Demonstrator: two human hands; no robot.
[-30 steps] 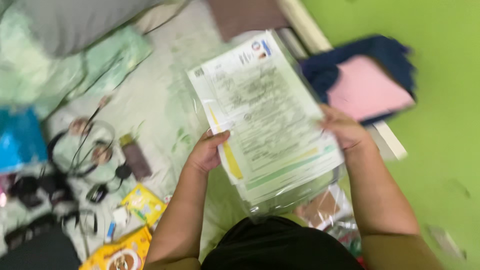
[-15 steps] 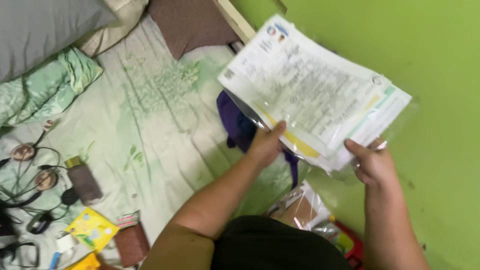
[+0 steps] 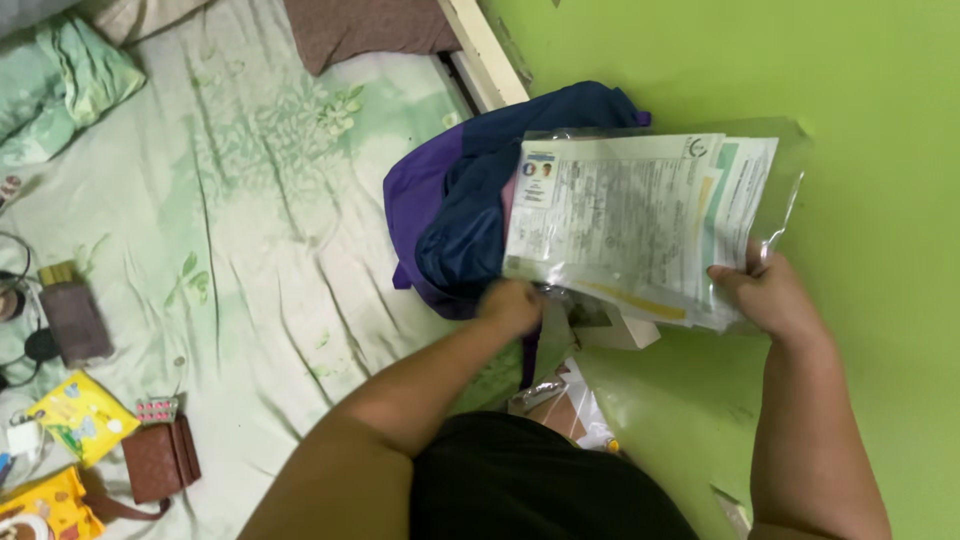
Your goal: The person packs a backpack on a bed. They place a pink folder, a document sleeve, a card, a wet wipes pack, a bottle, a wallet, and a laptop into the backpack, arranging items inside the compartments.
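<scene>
Both hands grip one clear plastic sleeve of papers, held flat over the edge of the bed. Right hand at 4 o'clock of the sleeve, thumb on top of the sheets, fingers curled beneath, closed on the lower right corner. Left hand at 7 o'clock, blurred, closed at the sleeve's lower left edge; exact finger placement cannot be told.

Near, at 6 o'clock of the view: black shorts of the person, forearms running up from either side. Just below the sleeve, a crinkled clear bag with something brownish inside.

Sleeve: printed white forms with greenish and yellow sheets showing at the right and lower edges, plastic overhanging at 3 o'clock.

Under and beside the sleeve, at its 9 o'clock: a heap of dark blue and purple cloth, lying on the bedsheet, pale green with a leaf print, wrinkled.

Far left, at 8 to 9 o'clock of the view: a brown wallet, a blister pack of pills touching its top edge, yellow packets, a dark grey rectangular case and black cables.

Farther off, at 11 o'clock: a green patterned pillow. At 12 o'clock: a brown cushion and a cream bed frame edge against the green wall.
</scene>
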